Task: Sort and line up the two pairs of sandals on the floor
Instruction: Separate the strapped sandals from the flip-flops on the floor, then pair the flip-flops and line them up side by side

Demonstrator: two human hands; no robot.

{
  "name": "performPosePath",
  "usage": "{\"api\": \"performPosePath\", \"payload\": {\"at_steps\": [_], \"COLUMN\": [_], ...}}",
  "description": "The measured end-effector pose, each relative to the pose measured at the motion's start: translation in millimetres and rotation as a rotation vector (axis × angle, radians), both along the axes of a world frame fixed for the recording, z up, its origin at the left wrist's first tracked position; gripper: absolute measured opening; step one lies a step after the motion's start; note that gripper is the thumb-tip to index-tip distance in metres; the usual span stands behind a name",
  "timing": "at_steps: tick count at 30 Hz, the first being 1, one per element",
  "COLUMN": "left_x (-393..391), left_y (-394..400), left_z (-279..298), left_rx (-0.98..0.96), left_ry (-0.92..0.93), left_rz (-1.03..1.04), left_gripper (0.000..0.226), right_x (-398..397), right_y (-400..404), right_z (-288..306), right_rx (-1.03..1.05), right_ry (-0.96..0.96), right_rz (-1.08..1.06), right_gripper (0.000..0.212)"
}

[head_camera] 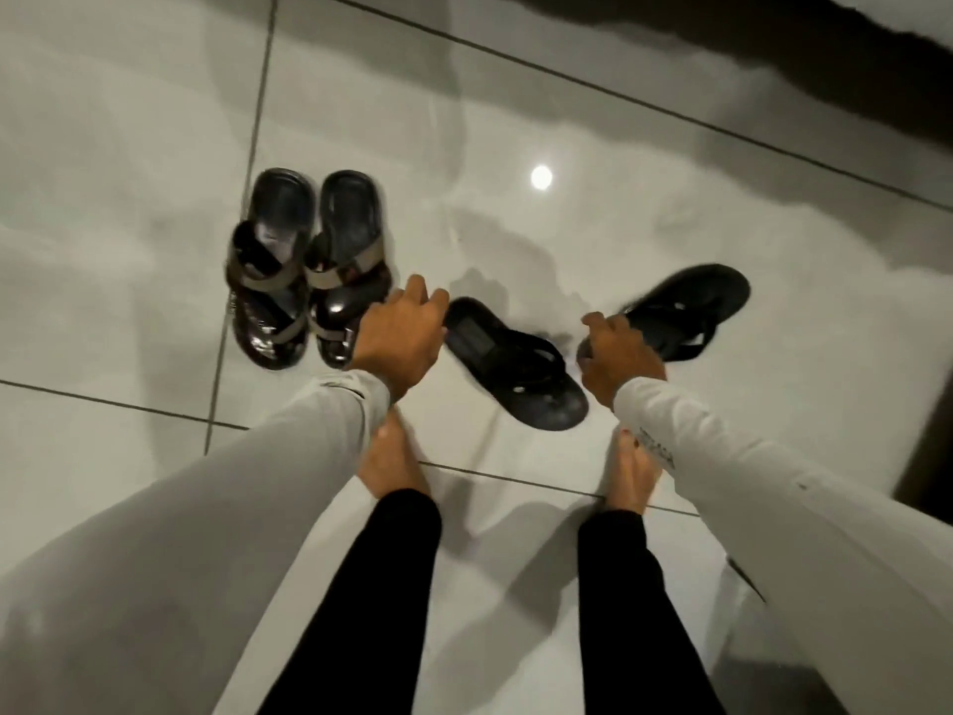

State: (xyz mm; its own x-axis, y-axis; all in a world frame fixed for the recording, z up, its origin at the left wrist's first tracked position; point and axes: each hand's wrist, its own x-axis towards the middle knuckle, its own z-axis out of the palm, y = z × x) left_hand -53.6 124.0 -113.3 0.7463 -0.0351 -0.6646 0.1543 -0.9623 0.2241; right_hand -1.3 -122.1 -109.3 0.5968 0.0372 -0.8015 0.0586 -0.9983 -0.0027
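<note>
Two black sandals with grey-brown straps [304, 270] stand side by side on the floor at the left, toes towards me. A black flip-flop [515, 363] lies at an angle in the middle. My left hand [399, 332] hovers between the strapped pair and this flip-flop's far end, fingers bent down, with nothing seen in it. The second black flip-flop [686, 312] is at the right, pointing up and to the right. My right hand [619, 353] grips its near end.
The floor is glossy pale tile [515, 121] with dark grout lines and a lamp's reflection. My bare feet [392, 461] stand just below the hands. A dark edge [923, 456] runs along the right side.
</note>
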Motion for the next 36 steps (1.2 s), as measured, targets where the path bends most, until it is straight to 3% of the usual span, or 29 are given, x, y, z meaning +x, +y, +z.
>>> {"api": "performPosePath", "payload": {"at_steps": [7,9,13,15,21,26,28,31,36], "left_x": [-17,-22,-17,-5,18,31,37,39,36], "left_y": [-116,-134,-159,-170,-175,-167,-167,-175,-202], "left_z": [-26,-36,-64,-76,-96,-89,-85,-81,-80], "left_rx": [-0.108,-0.133,-0.306,-0.36,-0.334,-0.332,-0.272,-0.154,-0.055], "left_ry": [0.164,0.241,0.323,0.379,0.439,0.411,0.402,0.369,0.306], "left_rz": [-0.053,0.08,0.479,0.67,0.786,0.681,0.585,0.497,0.579], "left_gripper": [0.033,0.041,0.052,0.054,0.03,0.014,0.018,0.037,0.049], "right_x": [-1,5,22,32,65,82,76,60,29], "right_y": [-130,-148,-163,-168,-172,-175,-177,-182,-164], "right_z": [-8,-17,-38,-50,-71,-83,-86,-87,-96], "right_rx": [-0.175,-0.14,-0.003,0.01,-0.071,-0.231,-0.239,-0.23,-0.028], "right_ry": [-0.02,-0.042,-0.124,-0.127,-0.075,-0.038,-0.04,-0.022,0.14], "right_rz": [-0.108,-0.216,-0.627,-0.676,-0.475,-0.174,-0.16,-0.382,-1.059], "right_gripper": [0.063,0.063,0.064,0.069,0.064,0.051,0.05,0.054,0.065]}}
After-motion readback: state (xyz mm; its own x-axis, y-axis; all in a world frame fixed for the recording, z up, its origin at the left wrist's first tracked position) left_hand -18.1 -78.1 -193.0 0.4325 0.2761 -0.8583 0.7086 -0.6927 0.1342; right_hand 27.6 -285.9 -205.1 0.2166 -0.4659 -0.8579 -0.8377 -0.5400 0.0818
